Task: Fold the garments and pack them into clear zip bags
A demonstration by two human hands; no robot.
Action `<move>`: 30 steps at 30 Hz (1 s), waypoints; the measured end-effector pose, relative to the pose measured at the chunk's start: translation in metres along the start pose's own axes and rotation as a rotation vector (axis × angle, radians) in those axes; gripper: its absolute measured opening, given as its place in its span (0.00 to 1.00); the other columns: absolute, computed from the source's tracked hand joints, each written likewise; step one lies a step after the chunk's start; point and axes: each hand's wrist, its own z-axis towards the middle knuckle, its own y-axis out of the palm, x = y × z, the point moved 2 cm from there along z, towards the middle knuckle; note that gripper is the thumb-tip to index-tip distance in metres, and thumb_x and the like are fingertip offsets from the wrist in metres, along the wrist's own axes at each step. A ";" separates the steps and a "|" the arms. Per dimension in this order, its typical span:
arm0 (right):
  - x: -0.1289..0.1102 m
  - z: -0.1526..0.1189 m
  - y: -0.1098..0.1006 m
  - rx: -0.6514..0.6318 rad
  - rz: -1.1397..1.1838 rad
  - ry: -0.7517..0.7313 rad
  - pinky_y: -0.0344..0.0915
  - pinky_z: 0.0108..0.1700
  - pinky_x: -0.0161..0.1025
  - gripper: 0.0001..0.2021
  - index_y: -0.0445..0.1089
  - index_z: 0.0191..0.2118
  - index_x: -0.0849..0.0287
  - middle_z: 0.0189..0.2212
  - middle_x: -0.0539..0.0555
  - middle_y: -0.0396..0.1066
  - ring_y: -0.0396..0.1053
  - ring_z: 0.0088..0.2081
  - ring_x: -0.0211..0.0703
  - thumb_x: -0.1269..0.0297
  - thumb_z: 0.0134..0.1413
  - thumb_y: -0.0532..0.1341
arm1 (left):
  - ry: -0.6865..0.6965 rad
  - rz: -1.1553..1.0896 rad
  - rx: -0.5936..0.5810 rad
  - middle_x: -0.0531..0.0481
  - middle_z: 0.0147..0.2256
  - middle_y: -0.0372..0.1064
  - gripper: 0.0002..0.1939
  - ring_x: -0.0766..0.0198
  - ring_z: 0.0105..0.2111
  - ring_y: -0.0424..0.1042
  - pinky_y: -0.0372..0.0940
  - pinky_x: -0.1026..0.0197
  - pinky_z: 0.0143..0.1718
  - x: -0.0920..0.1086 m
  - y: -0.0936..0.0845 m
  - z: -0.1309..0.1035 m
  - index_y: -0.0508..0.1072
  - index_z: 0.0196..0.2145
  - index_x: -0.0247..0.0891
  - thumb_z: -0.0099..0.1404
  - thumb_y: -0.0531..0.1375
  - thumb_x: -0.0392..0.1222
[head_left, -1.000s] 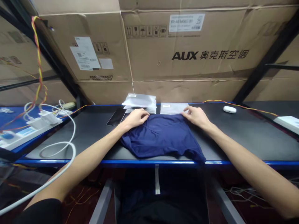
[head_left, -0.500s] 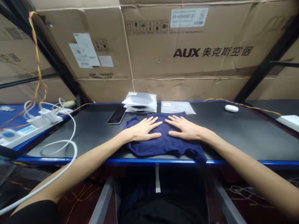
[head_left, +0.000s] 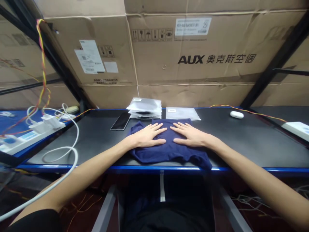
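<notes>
A dark blue cloth (head_left: 169, 154) lies spread with some wrinkles at the front edge of the black table, its right corner hanging slightly over the edge. My left hand (head_left: 149, 135) rests flat on its left part, fingers spread. On the right part lies my right hand (head_left: 189, 133), palm down with fingers apart. The two hands are separated by a narrow strip of cloth, and neither grips it. Just behind the cloth are a stack of translucent pouches (head_left: 145, 108) and a single flat pouch (head_left: 182, 113).
A phone (head_left: 120, 121) lies left of the stack. A small white case (head_left: 237, 114) sits at the right. White cables and a power strip (head_left: 31, 137) are on the left; a white box (head_left: 298, 130) is at the far right. A large cardboard box (head_left: 205, 74) stands behind.
The whole view has shifted slightly, so the background boxes appear lower. Both hands stay flat on the cloth, with no clear movement against it.
</notes>
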 end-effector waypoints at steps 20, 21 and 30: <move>-0.004 0.000 -0.010 -0.017 0.042 0.016 0.37 0.73 0.60 0.44 0.52 0.72 0.54 0.73 0.59 0.43 0.38 0.73 0.60 0.31 0.60 0.51 | -0.156 0.371 0.436 0.44 0.62 0.67 0.30 0.55 0.62 0.66 0.58 0.53 0.66 -0.085 -0.069 0.039 0.73 0.59 0.38 0.60 0.54 0.31; -0.003 0.000 -0.010 -0.014 0.048 0.015 0.37 0.73 0.60 0.44 0.53 0.72 0.54 0.73 0.58 0.43 0.38 0.73 0.61 0.31 0.60 0.52 | -0.165 0.368 0.431 0.45 0.62 0.67 0.29 0.54 0.62 0.67 0.59 0.53 0.65 -0.084 -0.070 0.039 0.73 0.59 0.38 0.60 0.54 0.33; -0.002 0.001 -0.010 -0.012 0.047 0.014 0.38 0.72 0.61 0.42 0.53 0.72 0.52 0.73 0.58 0.44 0.39 0.73 0.59 0.31 0.60 0.52 | -0.158 0.336 0.403 0.48 0.61 0.68 0.28 0.54 0.61 0.67 0.60 0.52 0.65 -0.083 -0.079 0.040 0.75 0.58 0.39 0.61 0.54 0.33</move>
